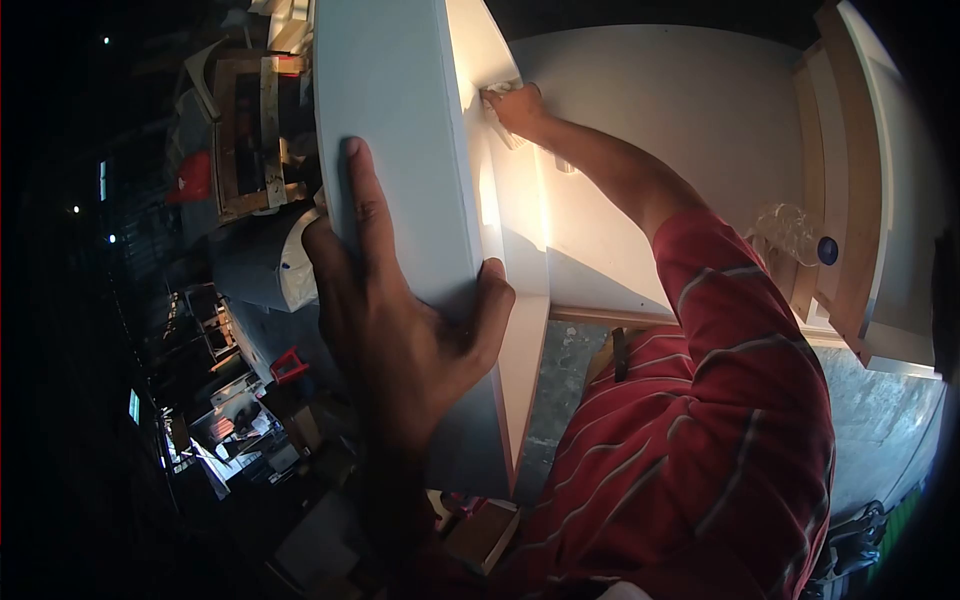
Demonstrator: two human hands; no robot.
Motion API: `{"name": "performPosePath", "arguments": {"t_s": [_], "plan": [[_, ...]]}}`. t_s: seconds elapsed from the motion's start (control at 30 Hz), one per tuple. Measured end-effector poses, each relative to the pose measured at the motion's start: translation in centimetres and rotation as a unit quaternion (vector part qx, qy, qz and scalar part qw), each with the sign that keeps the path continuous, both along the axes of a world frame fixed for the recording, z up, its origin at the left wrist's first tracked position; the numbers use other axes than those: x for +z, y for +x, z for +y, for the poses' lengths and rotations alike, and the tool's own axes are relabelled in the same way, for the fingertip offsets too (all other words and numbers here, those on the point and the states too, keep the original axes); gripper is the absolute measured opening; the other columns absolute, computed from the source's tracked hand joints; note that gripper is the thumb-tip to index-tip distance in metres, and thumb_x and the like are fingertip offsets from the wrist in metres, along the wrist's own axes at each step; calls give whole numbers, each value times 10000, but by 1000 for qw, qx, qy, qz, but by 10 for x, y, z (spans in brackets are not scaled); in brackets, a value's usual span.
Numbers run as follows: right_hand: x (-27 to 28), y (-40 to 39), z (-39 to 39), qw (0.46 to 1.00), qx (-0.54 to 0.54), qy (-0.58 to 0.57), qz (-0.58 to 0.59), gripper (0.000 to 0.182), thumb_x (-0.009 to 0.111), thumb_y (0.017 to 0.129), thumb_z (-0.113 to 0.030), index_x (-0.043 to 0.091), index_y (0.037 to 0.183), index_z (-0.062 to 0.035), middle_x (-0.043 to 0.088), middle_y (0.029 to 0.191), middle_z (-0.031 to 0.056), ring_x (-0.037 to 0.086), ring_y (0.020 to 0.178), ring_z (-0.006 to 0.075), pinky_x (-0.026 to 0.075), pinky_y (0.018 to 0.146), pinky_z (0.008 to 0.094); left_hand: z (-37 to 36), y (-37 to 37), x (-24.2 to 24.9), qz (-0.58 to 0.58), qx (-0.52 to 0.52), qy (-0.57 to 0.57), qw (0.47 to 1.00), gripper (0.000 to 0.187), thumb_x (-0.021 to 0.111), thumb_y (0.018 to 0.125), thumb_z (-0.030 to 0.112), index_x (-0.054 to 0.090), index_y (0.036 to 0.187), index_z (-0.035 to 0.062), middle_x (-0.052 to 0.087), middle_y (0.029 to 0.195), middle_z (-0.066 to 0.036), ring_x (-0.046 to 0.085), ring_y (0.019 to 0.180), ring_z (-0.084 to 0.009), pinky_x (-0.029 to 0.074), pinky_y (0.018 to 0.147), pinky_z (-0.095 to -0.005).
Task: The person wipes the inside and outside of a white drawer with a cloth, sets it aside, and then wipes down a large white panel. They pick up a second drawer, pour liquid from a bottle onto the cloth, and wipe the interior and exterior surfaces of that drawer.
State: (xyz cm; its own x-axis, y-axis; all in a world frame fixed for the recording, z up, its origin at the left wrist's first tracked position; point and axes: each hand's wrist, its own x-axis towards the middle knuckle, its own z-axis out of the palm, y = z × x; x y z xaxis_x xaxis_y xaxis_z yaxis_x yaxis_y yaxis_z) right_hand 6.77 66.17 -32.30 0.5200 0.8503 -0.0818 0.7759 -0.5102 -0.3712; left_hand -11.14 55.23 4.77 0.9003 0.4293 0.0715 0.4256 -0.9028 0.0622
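Note:
My left hand (400,320) is spread over a pale panel (395,100), its index finger lying along the face and its thumb at the right edge. The other fingers reach the panel's left side, partly in shadow. Farther up, my right hand (515,108) is closed on a crumpled white cloth (508,132), pressed against the brightly lit inner side of the white piece. A broad white board (680,110) extends to the right behind my right forearm. Below that hand, a small pale object (566,165) is too small to make out.
A clear plastic bottle (787,232) with a blue cap lies by wooden-edged boards (855,180) at right. Wooden frames (240,130) stand at upper left. A red stool (288,366) is at lower left, and a brown box (482,535) at the bottom.

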Motion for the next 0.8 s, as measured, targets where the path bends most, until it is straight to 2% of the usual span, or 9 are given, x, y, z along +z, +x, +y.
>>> {"name": "performPosePath", "arguments": {"t_s": [0.2, 0.27, 0.37, 0.4, 0.53, 0.67, 0.73, 0.77, 0.8], "plan": [[-10, 7, 7, 994, -42, -100, -17, 453, 494, 829, -141, 456, 1276, -79, 685, 823, 63, 655, 700, 216, 466, 610, 425, 6, -4, 0, -6, 6, 9, 1000, 929, 699, 638, 239, 242, 1426, 59, 487, 1026, -250, 539, 911, -361, 456, 794, -448], [-9, -1, 2, 985, -109, 133, 2, 468, 516, 838, -167, 447, 1292, -77, 667, 837, 70, 642, 709, 239, 471, 653, 405, 7, -6, -3, -19, -26, 36, 999, 923, 699, 636, 241, 251, 1421, 53, 490, 1030, -247, 535, 914, -368, 453, 807, -447], [-4, -21, -7, 994, -4, 112, 17, 483, 516, 853, -204, 432, 1315, -88, 619, 928, 85, 615, 790, 252, 465, 733, 395, 1, -3, -1, -3, -12, 40, 999, 916, 696, 639, 236, 255, 1419, 49, 495, 1027, -243, 536, 915, -368, 451, 815, -446], [-15, -20, -8, 994, -3, 70, -80, 508, 529, 860, -258, 416, 1341, -142, 547, 1060, 97, 582, 878, 242, 448, 792, 383, 0, -3, -1, -2, -15, 38, 999, 916, 696, 639, 236, 255, 1419, 49, 495, 1027, -243, 536, 915, -368, 451, 815, -446], [-25, 1, -21, 980, -23, 160, -120, 481, 560, 829, -193, 466, 1300, -211, 465, 1160, 104, 580, 880, 242, 481, 749, 385, 7, -6, -1, -17, -14, 15, 1000, 901, 691, 641, 233, 268, 1417, 56, 492, 1030, -243, 541, 915, -365, 457, 806, -440], [-55, 14, -43, 979, -72, 173, -75, 425, 570, 815, -169, 513, 1236, -167, 498, 1116, 115, 595, 871, 278, 501, 734, 408, 21, -13, -1, -32, -13, -5, 999, 886, 685, 645, 236, 280, 1413, 59, 483, 1049, -239, 547, 906, -358, 464, 789, -443], [-71, 25, -45, 950, -264, 167, 6, 255, 551, 832, -194, 556, 1065, -91, 547, 983, 137, 616, 753, 311, 532, 624, 395, 22, -13, -1, -33, -5, 1, 999, 884, 683, 647, 238, 280, 1413, 57, 481, 1054, -237, 544, 915, -356, 462, 795, -444], [-57, 21, -49, 951, -260, 166, 6, 255, 551, 832, -194, 556, 1065, -91, 547, 983, 137, 616, 753, 311, 532, 624, 395, 23, -14, -1, -32, -4, 4, 999, 882, 682, 649, 240, 280, 1412, 55, 479, 1059, -235, 542, 923, -354, 460, 801, -445], [-42, 18, -56, 931, -247, 270, -12, 217, 543, 825, -166, 553, 1021, -73, 550, 950, 143, 611, 749, 325, 531, 618, 390, 24, -15, -1, -33, -3, 3, 999, 882, 682, 649, 240, 280, 1412, 55, 479, 1059, -235, 542, 923, -354, 460, 801, -445]]}}
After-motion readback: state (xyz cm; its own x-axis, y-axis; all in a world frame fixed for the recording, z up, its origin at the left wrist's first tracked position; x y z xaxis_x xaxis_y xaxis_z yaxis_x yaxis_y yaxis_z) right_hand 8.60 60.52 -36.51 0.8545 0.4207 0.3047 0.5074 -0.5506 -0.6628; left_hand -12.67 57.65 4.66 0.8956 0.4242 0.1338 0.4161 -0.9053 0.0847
